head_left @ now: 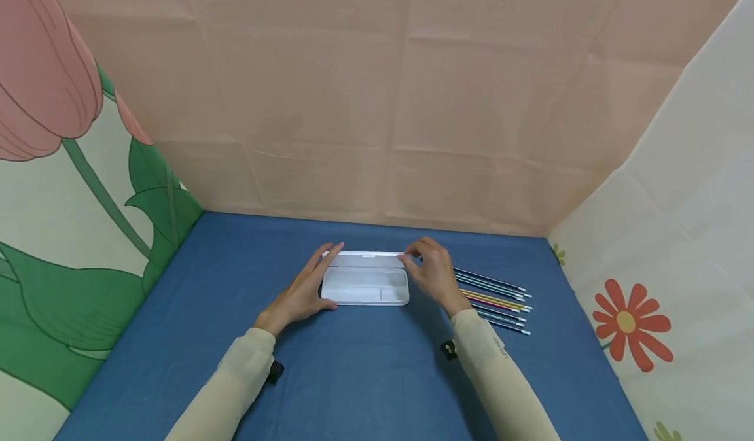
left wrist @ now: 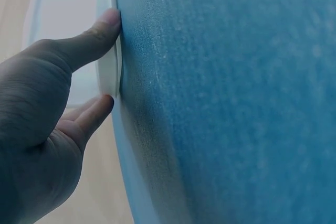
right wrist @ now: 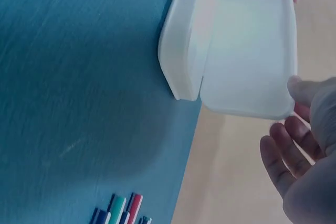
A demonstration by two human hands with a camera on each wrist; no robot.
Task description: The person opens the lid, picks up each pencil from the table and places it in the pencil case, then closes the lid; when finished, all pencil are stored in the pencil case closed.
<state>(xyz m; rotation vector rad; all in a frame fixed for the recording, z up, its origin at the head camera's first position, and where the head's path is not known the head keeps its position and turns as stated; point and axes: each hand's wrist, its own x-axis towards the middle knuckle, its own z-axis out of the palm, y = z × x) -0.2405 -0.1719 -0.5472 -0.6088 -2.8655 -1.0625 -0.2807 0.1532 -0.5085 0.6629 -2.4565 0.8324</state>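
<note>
Floral sheets (head_left: 660, 218) and a beige backdrop (head_left: 383, 101) show a draped booth.

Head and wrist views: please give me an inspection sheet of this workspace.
Surface: blue tabletop, with shadows near the hands.
Job's things: white box, open, its lid raised at the back; pencils lie to its right, none seen inside.
Clutter: nothing seen.
Hands: left hand touches the box's left end; right hand pinches the lid's right corner.
Cables: nothing seen.
Surroundings: beige backdrop behind; tulip-printed sheet at left, red-flowered sheet at right.
</note>
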